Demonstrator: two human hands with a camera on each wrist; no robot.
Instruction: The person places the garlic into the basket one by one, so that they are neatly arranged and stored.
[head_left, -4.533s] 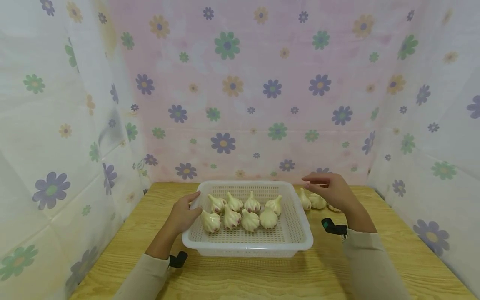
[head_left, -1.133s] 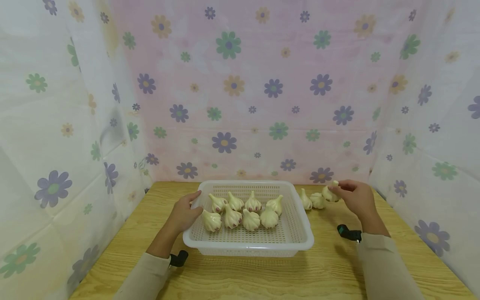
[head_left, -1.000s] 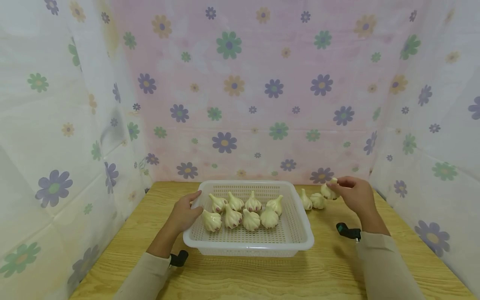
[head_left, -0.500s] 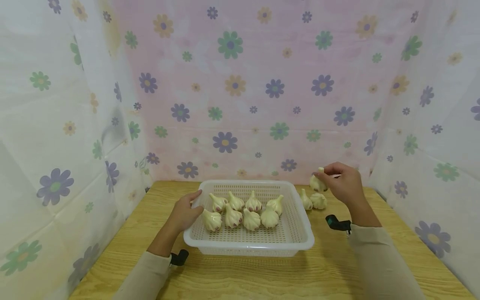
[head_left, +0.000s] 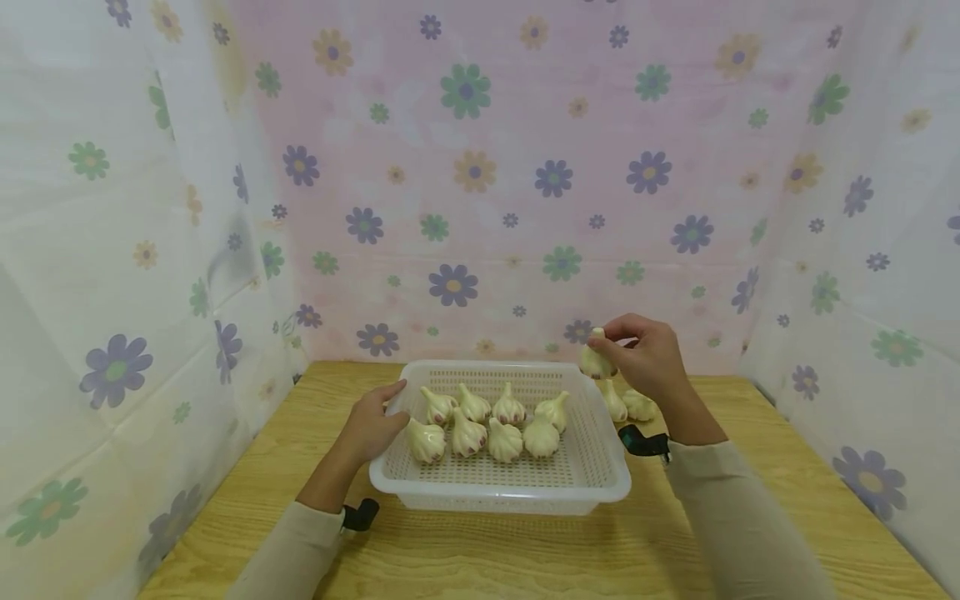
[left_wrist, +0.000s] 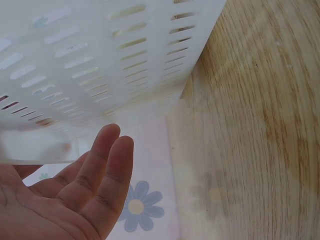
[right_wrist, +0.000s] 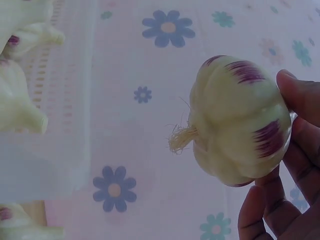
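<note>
My right hand (head_left: 647, 354) pinches a garlic bulb (head_left: 595, 360) by its stem end, raised near the basket's far right corner. In the right wrist view this garlic bulb (right_wrist: 240, 122) shows purple streaks and a tuft of roots pointing away from the fingers (right_wrist: 305, 97). On the left, my left hand (head_left: 372, 423) holds the rim of a white plastic basket (head_left: 501, 493), thumb over the edge. The left wrist view has its fingers (left_wrist: 115, 162) outside the slotted wall. Several garlic bulbs (head_left: 468, 435) lie in two rows inside, stems mostly up.
Two more garlic bulbs, a nearer one (head_left: 615, 403) and another (head_left: 640, 406), sit on the wooden table (head_left: 480, 558) just right of the basket. Flowered cloth (head_left: 510, 183) closes off the back and both sides. A dark device (head_left: 642, 442) is strapped at each wrist.
My right hand took the rightmost garlic bulb from beside the basket, lifted it and carried it left toward the basket's far right corner. The left hand keeps its hold on the rim.
</note>
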